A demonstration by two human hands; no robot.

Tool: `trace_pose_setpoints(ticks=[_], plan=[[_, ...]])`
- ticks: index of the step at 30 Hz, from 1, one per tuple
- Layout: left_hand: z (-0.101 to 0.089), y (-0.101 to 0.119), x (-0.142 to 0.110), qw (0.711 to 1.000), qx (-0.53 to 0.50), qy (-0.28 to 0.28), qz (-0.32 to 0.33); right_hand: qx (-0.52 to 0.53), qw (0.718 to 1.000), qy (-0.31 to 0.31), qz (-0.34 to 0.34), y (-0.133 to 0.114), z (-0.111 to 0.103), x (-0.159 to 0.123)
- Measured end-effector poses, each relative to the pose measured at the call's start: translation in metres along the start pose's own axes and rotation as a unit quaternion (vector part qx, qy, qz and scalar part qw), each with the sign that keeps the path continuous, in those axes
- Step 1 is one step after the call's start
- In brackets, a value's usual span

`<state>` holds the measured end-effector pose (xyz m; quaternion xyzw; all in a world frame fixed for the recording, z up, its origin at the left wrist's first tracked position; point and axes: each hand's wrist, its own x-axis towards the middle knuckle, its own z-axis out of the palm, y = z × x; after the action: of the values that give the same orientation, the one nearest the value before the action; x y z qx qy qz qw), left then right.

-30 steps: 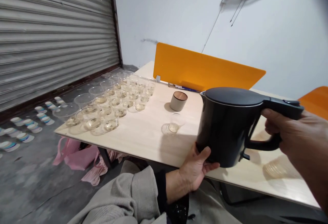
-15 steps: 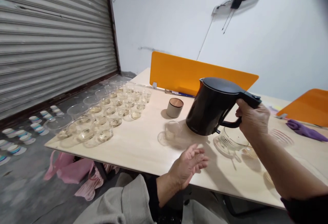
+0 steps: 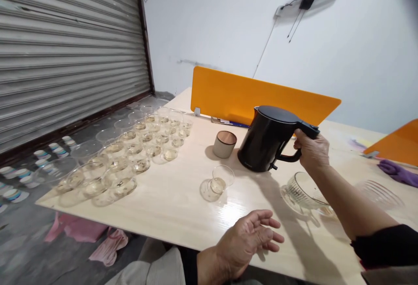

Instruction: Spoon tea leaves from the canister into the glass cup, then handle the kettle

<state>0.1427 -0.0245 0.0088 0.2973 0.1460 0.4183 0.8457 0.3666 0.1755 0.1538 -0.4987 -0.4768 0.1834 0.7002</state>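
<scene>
My right hand [image 3: 311,150] grips the handle of a black electric kettle [image 3: 267,138], which sits upright on or just above the light wooden table [image 3: 183,206]. My left hand [image 3: 250,241] hovers near the table's front edge, palm up, fingers spread, holding nothing. A small clear glass cup [image 3: 221,179] with a little yellowish liquid stands between my left hand and the kettle. A ribbed glass vessel [image 3: 302,189] sits under my right forearm.
Several clear glass cups [image 3: 130,152] with liquid fill the table's left part. A beige canister with a brown lid [image 3: 224,144] stands left of the kettle. Orange dividers [image 3: 257,95] line the back. A purple cloth [image 3: 396,172] lies far right. Small cups [image 3: 19,176] stand on the floor.
My right hand carried the kettle away from me and lowered it onto or near the table by the canister. My left hand let go of the kettle's base and dropped back, open.
</scene>
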Motion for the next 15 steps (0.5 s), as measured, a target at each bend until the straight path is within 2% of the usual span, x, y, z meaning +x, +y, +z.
trace_pose_setpoints(ticks=[7,11,13,15], plan=[[-0.003,-0.005,0.001,1.000,0.029,-0.009,-0.007,-0.032,0.999,-0.016,0.040,0.016,-0.007,0.017],[-0.004,-0.005,0.001,0.999,0.036,-0.017,-0.009,-0.067,0.994,-0.039,0.074,0.015,-0.012,0.024],[-0.004,-0.004,0.000,0.999,0.036,-0.020,-0.008,-0.113,0.987,-0.059,0.097,0.010,-0.016,0.028],[-0.003,-0.003,-0.001,0.999,0.037,-0.022,-0.008,-0.195,0.969,-0.079,0.133,0.004,-0.020,0.033]])
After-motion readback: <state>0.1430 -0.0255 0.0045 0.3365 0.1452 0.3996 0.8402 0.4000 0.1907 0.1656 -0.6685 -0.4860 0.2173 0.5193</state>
